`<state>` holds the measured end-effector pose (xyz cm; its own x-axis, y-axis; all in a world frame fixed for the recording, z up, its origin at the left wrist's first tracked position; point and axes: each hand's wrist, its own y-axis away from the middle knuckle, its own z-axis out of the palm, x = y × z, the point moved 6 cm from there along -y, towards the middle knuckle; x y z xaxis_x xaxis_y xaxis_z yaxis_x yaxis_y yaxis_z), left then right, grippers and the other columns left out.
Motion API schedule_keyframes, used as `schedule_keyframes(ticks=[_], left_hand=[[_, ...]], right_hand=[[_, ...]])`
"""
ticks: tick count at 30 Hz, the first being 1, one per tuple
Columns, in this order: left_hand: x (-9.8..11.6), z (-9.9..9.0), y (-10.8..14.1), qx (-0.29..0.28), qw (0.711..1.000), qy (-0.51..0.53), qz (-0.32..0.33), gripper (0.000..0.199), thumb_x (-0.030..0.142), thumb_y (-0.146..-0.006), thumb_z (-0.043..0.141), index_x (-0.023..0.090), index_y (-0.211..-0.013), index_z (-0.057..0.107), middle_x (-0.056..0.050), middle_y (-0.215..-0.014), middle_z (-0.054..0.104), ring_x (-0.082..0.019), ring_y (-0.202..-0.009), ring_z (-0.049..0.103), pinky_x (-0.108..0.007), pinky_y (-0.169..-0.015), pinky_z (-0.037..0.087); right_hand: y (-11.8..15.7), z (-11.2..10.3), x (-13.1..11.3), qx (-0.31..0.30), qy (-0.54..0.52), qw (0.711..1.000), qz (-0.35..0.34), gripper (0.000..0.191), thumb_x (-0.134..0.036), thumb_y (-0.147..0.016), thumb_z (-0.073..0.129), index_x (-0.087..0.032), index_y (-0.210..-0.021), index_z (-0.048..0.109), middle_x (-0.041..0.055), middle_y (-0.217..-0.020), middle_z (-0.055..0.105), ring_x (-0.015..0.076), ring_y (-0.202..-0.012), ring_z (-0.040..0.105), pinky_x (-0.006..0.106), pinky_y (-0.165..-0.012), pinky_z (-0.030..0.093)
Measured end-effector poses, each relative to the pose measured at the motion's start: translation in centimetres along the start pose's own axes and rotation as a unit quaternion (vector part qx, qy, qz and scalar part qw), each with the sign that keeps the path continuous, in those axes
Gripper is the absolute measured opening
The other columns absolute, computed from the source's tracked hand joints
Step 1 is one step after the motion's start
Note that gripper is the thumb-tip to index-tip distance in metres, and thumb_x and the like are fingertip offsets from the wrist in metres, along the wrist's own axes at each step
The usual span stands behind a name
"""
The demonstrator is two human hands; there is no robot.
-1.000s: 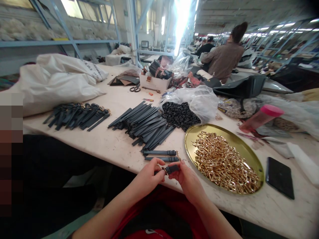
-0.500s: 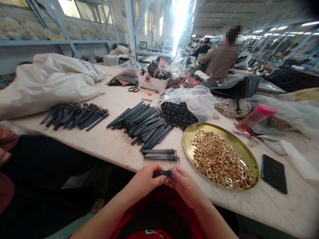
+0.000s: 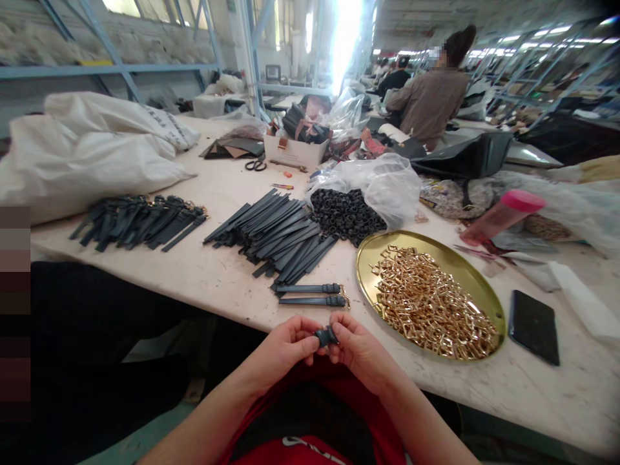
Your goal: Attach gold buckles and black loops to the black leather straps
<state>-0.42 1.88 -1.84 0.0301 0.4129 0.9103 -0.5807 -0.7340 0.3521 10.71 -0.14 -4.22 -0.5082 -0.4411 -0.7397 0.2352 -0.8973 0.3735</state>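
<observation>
Left hand (image 3: 285, 343) and right hand (image 3: 358, 347) pinch dark strap (image 3: 326, 336) between fingers (image 3: 305, 324). Slack pinch might drop it short of table (image 3: 227, 284) beyond them.

We are pinching a dark strap (image 3: 326, 336) between our left hand (image 3: 289, 343) and right hand (image 3: 361, 350), while two buckled straps (image 3: 310, 301) are lying near a gold tray (image 3: 421, 242) of metal buckles (image 3: 431, 303).

On the pale counter (image 3: 213, 279), flat dark strips (image 3: 276, 236) lie between a heap of dark buckled straps (image 3: 138, 223) at left and a round gold metal tray (image 3: 458, 258) at right. Gold metal buckles (image 3: 431, 303) lie in the tray; a black rectangular phone (image 3: 534, 327) lies right of it.
</observation>
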Motion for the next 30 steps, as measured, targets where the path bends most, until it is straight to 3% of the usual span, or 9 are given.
schedule_keyframes(ticks=[5,10,13,17,19,21,23,26,30], left_hand=[[-0.2,0.4,0.0,-0.013,0.998,-0.056,0.005,0.028,0.032,-0.073,0.060,0.014,-0.094,0.054,-0.006,-0.083,0.064,-0.016,-0.076,0.058,-0.026,-0.067,0.043],[-0.6,-0.3,0.0,0.049,0.972,-0.229,-0.014,0.019,0.031,-0.069,0.058,0.015,-0.080,0.058,-0.003,-0.075,0.063,-0.017,-0.071,0.056,-0.024,-0.059,0.042],[-0.9,-0.1,0.0,0.053,0.980,-0.190,-0.039,0.016,0.027,-0.067,0.058,0.015,-0.077,0.055,-0.001,-0.071,0.062,-0.016,-0.067,0.056,-0.022,-0.056,0.039],[-1.1,0.3,0.2,0.052,0.993,-0.061,-0.086,0.013,0.019,-0.064,0.058,0.015,-0.075,0.051,0.002,-0.062,0.059,-0.010,-0.058,0.052,-0.020,-0.055,0.037],[-1.1,0.4,0.2,0.041,0.995,-0.025,-0.090,0.014,0.019,-0.065,0.059,0.014,-0.075,0.051,0.002,-0.062,0.060,-0.010,-0.060,0.052,-0.020,-0.059,0.038],[-1.2,0.4,0.3,0.030,0.996,-0.013,-0.085,0.016,0.022,-0.067,0.061,0.013,-0.077,0.052,0.000,-0.065,0.062,-0.010,-0.062,0.054,-0.021,-0.062,0.039],[-1.3,0.3,0.2,0.022,0.996,-0.015,-0.081,0.019,0.026,-0.067,0.062,0.012,-0.078,0.054,-0.001,-0.066,0.063,-0.011,-0.063,0.054,-0.022,-0.063,0.040],[-1.6,0.2,0.2,0.018,0.996,-0.022,-0.084,0.019,0.026,-0.066,0.064,0.012,-0.076,0.055,-0.001,-0.065,0.063,-0.011,-0.062,0.055,-0.022,-0.061,0.039],[-1.9,0.2,0.4,0.019,0.995,-0.027,-0.092,0.015,0.022,-0.065,0.064,0.012,-0.073,0.056,0.000,-0.063,0.063,-0.010,-0.058,0.054,-0.021,-0.056,0.038]], right_hand=[[0.6,-0.2,0.5,0.009,0.056,0.998,-0.006,0.031,-0.036,-0.067,0.069,-0.020,-0.073,0.043,-0.0055,-0.055,0.055,0.0077,-0.047,0.047,0.020,-0.049,0.034],[1.1,-0.8,0.4,0.053,0.157,0.985,-0.047,0.031,-0.041,-0.067,0.067,-0.020,-0.074,0.046,-0.0085,-0.045,0.048,0.0074,-0.042,0.041,0.020,-0.046,0.030],[1.0,-0.9,0.7,0.049,0.137,0.989,-0.034,0.027,-0.041,-0.070,0.064,-0.019,-0.074,0.049,-0.0070,-0.045,0.049,0.0076,-0.043,0.042,0.020,-0.047,0.030],[0.8,-0.9,1.5,0.040,0.018,0.999,0.002,0.030,-0.042,-0.068,0.065,-0.020,-0.070,0.045,-0.0075,-0.047,0.046,0.0070,-0.042,0.038,0.020,-0.044,0.027],[0.9,-1.1,1.5,0.055,0.054,0.997,-0.008,0.029,-0.043,-0.070,0.062,-0.021,-0.070,0.044,-0.0075,-0.047,0.045,0.0078,-0.041,0.038,0.021,-0.044,0.028],[1.1,-1.6,0.8,0.095,0.182,0.977,-0.059,0.022,-0.039,-0.073,0.059,-0.021,-0.070,0.047,-0.0065,-0.047,0.046,0.0092,-0.043,0.040,0.022,-0.046,0.029],[1.5,-1.7,-0.3,0.123,0.334,0.926,-0.128,0.013,-0.032,-0.074,0.057,-0.021,-0.070,0.052,-0.0041,-0.052,0.050,0.0109,-0.048,0.044,0.024,-0.049,0.032],[2.0,-1.0,-1.4,0.095,0.464,0.860,-0.189,0.006,-0.024,-0.074,0.055,-0.021,-0.069,0.056,-0.0013,-0.063,0.055,0.0128,-0.059,0.048,0.025,-0.055,0.036],[2.2,-0.2,-1.7,0.028,0.500,0.846,-0.183,0.008,-0.018,-0.076,0.051,-0.019,-0.069,0.054,-0.0018,-0.065,0.054,0.0119,-0.061,0.049,0.023,-0.057,0.037]])
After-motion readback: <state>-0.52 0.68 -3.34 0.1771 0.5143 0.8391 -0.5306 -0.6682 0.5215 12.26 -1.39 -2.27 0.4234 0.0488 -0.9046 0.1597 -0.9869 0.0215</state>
